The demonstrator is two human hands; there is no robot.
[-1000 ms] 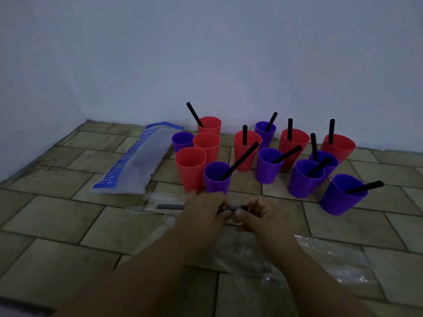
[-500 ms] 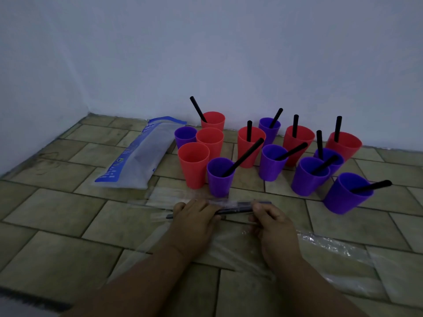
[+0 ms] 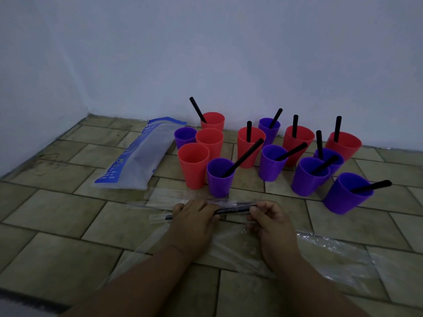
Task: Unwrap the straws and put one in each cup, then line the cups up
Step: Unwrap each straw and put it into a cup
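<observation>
Wrapped straw [image 3: 235,209] in both hands, near and about mid-scene, just this side of the cups; round it, from the left: blue-and-clear packet [image 3: 137,156] flat on the tiled floor [image 3: 57,209], far left, one end toward the wall, probably parked there within easy reach; just right of it, three cups with no straw, bunched close: purple cup [image 3: 185,136], red cup [image 3: 209,139] beside it, second red cup [image 3: 193,163] nearest, likely the ones yet to be filled; behind these, far red cup [image 3: 212,120] with a black straw leaning left. Next, left hand [image 3: 194,216], fingers curled over the left part of the straw, clear sleeve end [image 3: 158,218] poking out past the knuckles; right hand [image 3: 272,220] pinching the right end between thumb and fingers; hands apart along the straw, seemingly to pull the sleeve taut and strip it off. Further right, nine more cups, red and purple, from the near purple cup [image 3: 219,177] to the rightmost purple cup [image 3: 345,193]; loose cluster, no line yet; one black straw in each, slanted against the rim, too long to stand upright. Near right, crumpled clear film [image 3: 332,252] on the floor, apparently cast-off wrapping. By judgement: unwrapping in hand, lining-up not begun.
</observation>
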